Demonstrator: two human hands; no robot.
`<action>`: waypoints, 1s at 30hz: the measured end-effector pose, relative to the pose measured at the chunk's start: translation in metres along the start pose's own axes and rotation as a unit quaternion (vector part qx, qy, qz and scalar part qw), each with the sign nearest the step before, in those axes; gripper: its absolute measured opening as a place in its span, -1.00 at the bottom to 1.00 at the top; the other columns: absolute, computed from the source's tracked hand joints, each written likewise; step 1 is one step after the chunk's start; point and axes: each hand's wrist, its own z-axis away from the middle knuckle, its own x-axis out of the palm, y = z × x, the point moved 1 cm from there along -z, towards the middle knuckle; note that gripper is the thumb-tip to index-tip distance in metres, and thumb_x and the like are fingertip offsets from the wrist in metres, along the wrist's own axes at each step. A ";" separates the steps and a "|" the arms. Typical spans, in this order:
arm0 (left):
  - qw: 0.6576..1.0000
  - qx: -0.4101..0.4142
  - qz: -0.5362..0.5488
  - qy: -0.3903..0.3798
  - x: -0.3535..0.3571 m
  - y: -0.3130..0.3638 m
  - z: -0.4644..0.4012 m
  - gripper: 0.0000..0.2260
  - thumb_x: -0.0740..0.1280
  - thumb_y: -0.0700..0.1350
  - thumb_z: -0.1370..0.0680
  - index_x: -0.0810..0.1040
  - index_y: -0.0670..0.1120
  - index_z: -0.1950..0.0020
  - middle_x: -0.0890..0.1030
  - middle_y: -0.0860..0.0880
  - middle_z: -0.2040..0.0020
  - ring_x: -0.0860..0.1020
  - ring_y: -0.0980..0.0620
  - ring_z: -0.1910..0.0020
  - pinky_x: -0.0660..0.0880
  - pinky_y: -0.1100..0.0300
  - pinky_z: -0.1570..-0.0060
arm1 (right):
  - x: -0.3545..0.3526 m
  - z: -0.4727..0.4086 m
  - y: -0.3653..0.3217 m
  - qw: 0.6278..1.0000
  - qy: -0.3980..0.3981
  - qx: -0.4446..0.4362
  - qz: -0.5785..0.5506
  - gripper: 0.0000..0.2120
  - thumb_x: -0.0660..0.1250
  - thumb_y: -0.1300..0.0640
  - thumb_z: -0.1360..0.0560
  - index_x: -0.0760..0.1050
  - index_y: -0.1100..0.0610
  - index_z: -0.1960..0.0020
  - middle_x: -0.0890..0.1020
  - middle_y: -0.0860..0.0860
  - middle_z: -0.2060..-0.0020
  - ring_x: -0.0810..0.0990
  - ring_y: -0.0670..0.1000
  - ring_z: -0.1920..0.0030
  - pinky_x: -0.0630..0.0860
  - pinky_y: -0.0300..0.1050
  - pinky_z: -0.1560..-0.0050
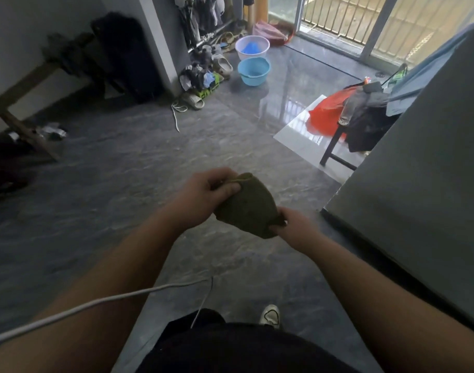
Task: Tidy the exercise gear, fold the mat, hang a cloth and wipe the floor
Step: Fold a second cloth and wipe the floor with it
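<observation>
An olive-green cloth (248,207) is bunched between both hands, held in the air over the grey marbled floor (117,170). My left hand (200,197) grips its upper edge, thumb pressed on the hem. My right hand (295,228) pinches its lower corner. Most of the cloth hangs folded between the two hands. No mat or exercise gear can be made out clearly.
A grey cabinet side (419,170) stands close on the right. Ahead are a blue basin (253,71), a white basin (252,47), shoes (200,84) by a pillar, a small table (335,135) with an orange bag, and a wooden bench (28,103) at left. A white cable (95,305) crosses low.
</observation>
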 end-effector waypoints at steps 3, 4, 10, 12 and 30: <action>0.999 -0.019 0.009 0.033 -0.015 -0.010 -0.038 -0.88 0.35 -0.07 -0.57 0.62 0.14 0.10 0.64 0.09 0.23 0.60 0.10 0.21 0.54 0.13 0.16 | -0.020 -0.033 0.016 0.999 0.015 0.030 -0.001 -0.86 0.38 0.16 -0.49 0.55 -0.01 -0.02 0.64 -0.01 0.10 0.59 0.04 0.07 0.50 -0.04 0.07; 0.999 -0.026 -0.008 0.045 -0.020 -0.018 -0.052 -0.90 0.35 -0.01 -0.55 0.61 0.19 0.12 0.64 0.12 0.24 0.59 0.10 0.21 0.54 0.10 0.14 | -0.026 -0.045 0.019 0.999 0.018 0.036 0.001 -0.90 0.37 0.14 -0.49 0.51 -0.05 0.07 0.63 -0.02 0.16 0.59 0.05 0.10 0.50 -0.04 0.10; 0.988 -0.105 -0.029 0.106 -0.061 -0.086 -0.139 -0.80 0.27 0.26 -0.44 0.59 0.23 0.08 0.66 0.10 0.18 0.63 0.00 0.11 0.58 -0.13 -0.03 | -0.066 -0.134 0.020 0.996 0.033 0.060 0.053 -0.87 0.37 0.10 -0.50 0.46 -0.10 0.13 0.57 -0.05 0.22 0.55 0.03 0.16 0.47 -0.02 0.11; 0.988 -0.124 -0.014 0.093 -0.077 -0.114 -0.179 -0.75 0.26 0.29 -0.43 0.60 0.21 0.04 0.67 0.12 0.14 0.63 -0.01 0.07 0.56 -0.14 -0.07 | -0.078 -0.174 0.014 0.995 0.032 0.065 0.071 -0.87 0.34 0.13 -0.52 0.46 -0.09 0.11 0.57 -0.04 0.22 0.55 0.02 0.17 0.43 -0.07 0.19; 0.911 -0.320 0.256 -0.033 -0.131 -0.278 -0.523 -0.90 0.21 -0.12 -0.68 0.50 -0.04 -0.02 0.60 -0.10 0.10 0.61 -0.04 0.19 0.62 -0.02 0.24 | -0.137 -0.488 0.006 0.923 0.234 0.205 -0.227 -0.89 0.25 0.06 -0.61 0.43 0.07 -0.10 0.55 0.00 0.09 0.52 -0.07 0.10 0.45 -0.22 0.17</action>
